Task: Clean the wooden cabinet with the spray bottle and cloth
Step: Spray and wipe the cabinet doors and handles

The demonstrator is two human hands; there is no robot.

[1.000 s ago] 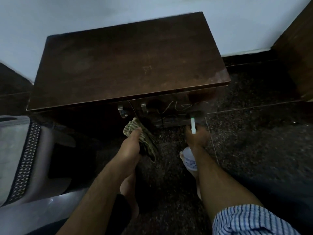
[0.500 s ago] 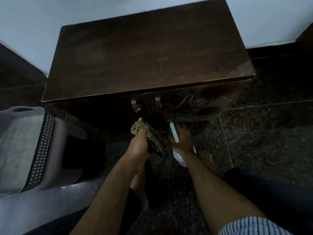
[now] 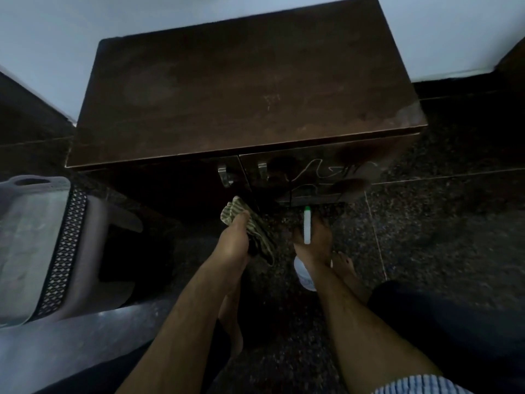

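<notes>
The wooden cabinet (image 3: 247,89) is dark brown, its top dull and stained, with pale scribbles on the right door. The left hand (image 3: 234,241) is closed around a striped cloth (image 3: 244,220) (green and cream), just below the doors. The right hand (image 3: 314,240) grips the spray bottle (image 3: 306,226), nozzle toward the door.

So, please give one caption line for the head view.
Left hand holds striped cloth, right hand aims white spray bottle at dark wooden cabinet.
</notes>
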